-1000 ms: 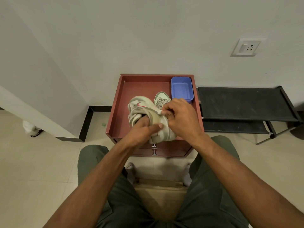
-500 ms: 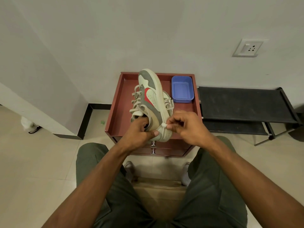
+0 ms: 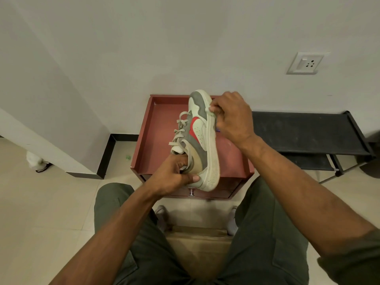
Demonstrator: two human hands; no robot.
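Observation:
A cream and grey sneaker (image 3: 200,136) with a red swoosh and loose laces is held on its side above the red-brown cabinet top (image 3: 156,136), toe pointing away from me. My left hand (image 3: 172,175) grips the heel end, fingers inside the opening and thumb on the outer heel. My right hand (image 3: 232,116) is at the toe end, its curled fingertips pinching a small white wipe against the sole's rim. Only a pale sliver of the wipe shows.
The cabinet has a raised rim and a drawer knob (image 3: 191,194) facing me. A black shoe rack (image 3: 304,132) stands to its right, a wall socket (image 3: 305,63) above it. My knees flank the cabinet. A white object (image 3: 35,161) lies on the floor at left.
The sneaker was turned from lying over my left hand to standing on its side. My right hand slid along the sole's rim from the heel up to the toe.

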